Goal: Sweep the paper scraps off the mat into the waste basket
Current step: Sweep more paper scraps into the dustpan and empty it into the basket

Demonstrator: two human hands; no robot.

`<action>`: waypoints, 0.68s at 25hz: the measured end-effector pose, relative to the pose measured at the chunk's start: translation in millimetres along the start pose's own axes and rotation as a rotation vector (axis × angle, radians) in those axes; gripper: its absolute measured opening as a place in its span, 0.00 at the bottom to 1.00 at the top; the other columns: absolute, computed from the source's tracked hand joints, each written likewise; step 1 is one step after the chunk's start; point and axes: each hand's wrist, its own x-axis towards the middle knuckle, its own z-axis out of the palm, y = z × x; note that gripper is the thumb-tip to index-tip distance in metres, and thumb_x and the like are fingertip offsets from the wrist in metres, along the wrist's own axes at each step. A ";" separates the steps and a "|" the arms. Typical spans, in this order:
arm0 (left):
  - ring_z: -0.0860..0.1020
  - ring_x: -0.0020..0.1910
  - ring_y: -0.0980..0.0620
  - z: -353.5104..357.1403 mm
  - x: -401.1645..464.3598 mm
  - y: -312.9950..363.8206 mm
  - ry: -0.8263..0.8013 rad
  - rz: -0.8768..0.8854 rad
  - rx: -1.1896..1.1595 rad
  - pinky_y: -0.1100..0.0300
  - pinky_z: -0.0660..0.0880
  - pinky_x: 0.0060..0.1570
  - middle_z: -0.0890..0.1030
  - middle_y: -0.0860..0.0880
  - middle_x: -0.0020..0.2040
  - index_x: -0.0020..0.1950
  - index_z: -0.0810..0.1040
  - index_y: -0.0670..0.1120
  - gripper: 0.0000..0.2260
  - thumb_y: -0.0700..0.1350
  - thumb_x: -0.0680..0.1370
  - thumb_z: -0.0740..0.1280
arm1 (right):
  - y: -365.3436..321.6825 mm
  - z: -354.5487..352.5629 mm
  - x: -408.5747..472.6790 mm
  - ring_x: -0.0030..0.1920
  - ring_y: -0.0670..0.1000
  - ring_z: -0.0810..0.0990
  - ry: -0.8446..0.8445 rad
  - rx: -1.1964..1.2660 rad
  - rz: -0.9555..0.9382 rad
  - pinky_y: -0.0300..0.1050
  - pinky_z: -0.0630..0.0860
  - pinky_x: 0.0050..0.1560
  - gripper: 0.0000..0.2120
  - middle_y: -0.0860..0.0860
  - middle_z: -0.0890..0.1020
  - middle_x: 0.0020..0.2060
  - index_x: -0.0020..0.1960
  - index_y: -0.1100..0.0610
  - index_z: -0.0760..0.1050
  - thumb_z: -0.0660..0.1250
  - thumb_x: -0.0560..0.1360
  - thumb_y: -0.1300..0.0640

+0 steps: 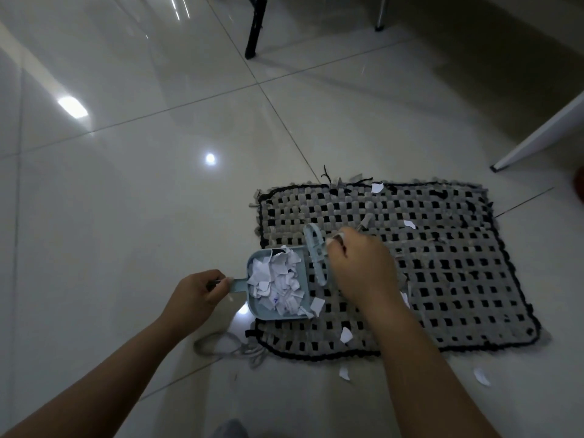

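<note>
A woven mat (442, 267) lies flat on the glossy tiled floor (126, 184), right of centre in the head view. It is a grey and black checker weave with a black border, frayed, with loose threads at its far edge and near-left corner.

A pale blue dustpan (252, 306) sits at the mat's left edge, its mouth turned toward the mat and its lip overlapping the weave. It is heaped with torn white paper scraps (278, 286); at least one piece bears blue ink marks. One scrap lies right at the lip.

The left hand (197, 294) is closed around the dustpan's short handle, fingers curled over it. The right hand (357, 267) is closed around a pale blue hand brush (316, 251), which lies just beside the dustpan's mouth, over the mat. The brush's bristles are not clearly discernible.

Loose scraps remain outside the pan: one at the mat's far edge (376, 187), one on the right-centre weave (409, 224), one near the mat's front edge (346, 335), and two on the floor in front of the mat (344, 373) (482, 376).

A black furniture leg (254, 36) and a white furniture leg (537, 137) stand well beyond the mat. No waste basket can be identified in view.
</note>
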 end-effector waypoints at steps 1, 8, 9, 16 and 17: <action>0.70 0.23 0.59 -0.7 2.0 3.0 -0.003 0.005 0.003 0.68 0.64 0.25 0.69 0.52 0.22 0.31 0.75 0.42 0.13 0.43 0.75 0.65 | 1.4 -9.7 0.3 0.24 0.48 0.57 0.018 -0.012 -0.016 0.42 0.52 0.25 0.18 0.50 0.63 0.23 0.31 0.57 0.60 0.56 0.79 0.59; 0.66 0.22 0.56 -6.8 11.6 17.7 -0.043 0.006 0.046 0.64 0.61 0.25 0.69 0.51 0.22 0.30 0.75 0.42 0.14 0.44 0.76 0.64 | -7.6 4.8 -21.5 0.19 0.47 0.55 -0.086 -0.312 -0.304 0.34 0.43 0.22 0.07 0.48 0.69 0.18 0.32 0.56 0.71 0.62 0.68 0.61; 0.65 0.22 0.56 -7.3 11.5 18.6 -0.048 -0.001 0.044 0.63 0.61 0.26 0.69 0.52 0.22 0.30 0.74 0.42 0.15 0.44 0.76 0.64 | -9.4 9.2 -24.4 0.19 0.48 0.53 -0.094 -0.333 -0.306 0.33 0.38 0.25 0.07 0.49 0.70 0.16 0.28 0.55 0.70 0.60 0.64 0.60; 0.65 0.24 0.51 -15.4 4.3 34.5 -0.016 -0.056 -0.012 0.58 0.61 0.29 0.68 0.50 0.22 0.26 0.69 0.47 0.18 0.42 0.76 0.64 | -12.1 15.5 -27.5 0.19 0.48 0.49 -0.055 -0.320 -0.375 0.32 0.35 0.28 0.06 0.49 0.71 0.14 0.26 0.54 0.69 0.67 0.55 0.57; 0.65 0.24 0.51 -16.7 5.3 40.1 0.002 -0.061 -0.027 0.58 0.60 0.29 0.67 0.49 0.22 0.26 0.69 0.46 0.18 0.42 0.77 0.63 | -12.4 9.6 -25.8 0.19 0.46 0.46 -0.044 -0.311 -0.372 0.32 0.35 0.27 0.07 0.50 0.71 0.15 0.26 0.53 0.67 0.67 0.56 0.57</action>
